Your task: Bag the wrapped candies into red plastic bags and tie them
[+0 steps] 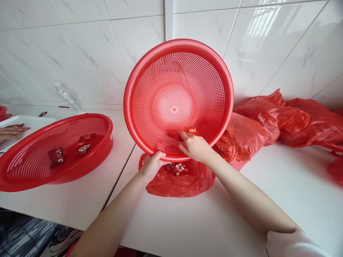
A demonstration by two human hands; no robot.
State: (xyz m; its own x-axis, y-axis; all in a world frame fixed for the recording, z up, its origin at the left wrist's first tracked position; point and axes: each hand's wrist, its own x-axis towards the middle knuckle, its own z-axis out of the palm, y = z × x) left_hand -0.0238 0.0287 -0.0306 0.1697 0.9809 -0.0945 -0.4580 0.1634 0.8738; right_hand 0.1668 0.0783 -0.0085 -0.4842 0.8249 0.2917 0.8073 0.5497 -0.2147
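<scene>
A round red mesh basket [178, 44] is tilted up on its side, its open mouth facing me. My left hand [152, 164] grips the basket's lower rim, thumb over the edge. Inside the basket, near the lower wall, my right hand [194, 144] is at a few small red packets [191, 131], its fingers bent around something red. Directly below the rim, an open red plastic bag [179, 187] lies on the white table with small red packets [178, 169] in it.
On the left stands another red basket [91, 160] with several red packets. Behind it are a clear bottle [68, 98] and a white tray [44, 119] with another person's hand [9, 134]. Filled red bags [249, 132] lie at right against the tiled wall.
</scene>
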